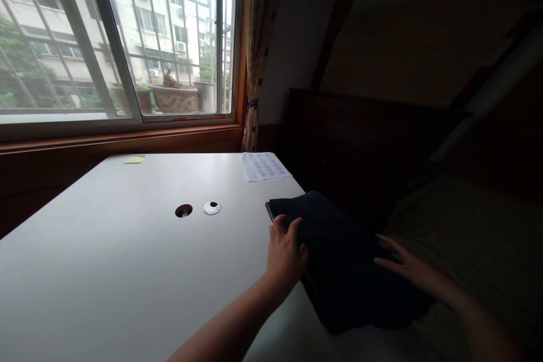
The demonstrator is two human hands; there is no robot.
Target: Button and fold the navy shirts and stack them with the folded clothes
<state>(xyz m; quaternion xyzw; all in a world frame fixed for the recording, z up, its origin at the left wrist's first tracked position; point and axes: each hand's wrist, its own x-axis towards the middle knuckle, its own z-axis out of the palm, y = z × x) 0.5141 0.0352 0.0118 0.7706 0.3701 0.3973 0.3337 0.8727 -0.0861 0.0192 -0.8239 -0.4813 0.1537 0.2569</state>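
A dark navy folded cloth (335, 254), perhaps a garment, lies along the right side of the white table (127, 271). At its left edge is my left hand (286, 246), the fingers bent and spread apart over the cloth's border. My right hand (401, 266) reaches in from the right. Its fingers are stretched out and apart on or just over the cloth's right edge, where shadow makes contact hard to judge. The near end of the cloth looks uneven.
Printed sheets (265, 167) lie at the table's far right corner, and a yellow sticky note (134, 159) at the far left. A round hole (184, 211) is beside a silver grommet cap (212, 207). Dark furniture (360, 141) stands to the right, a barred window (161, 39) behind.
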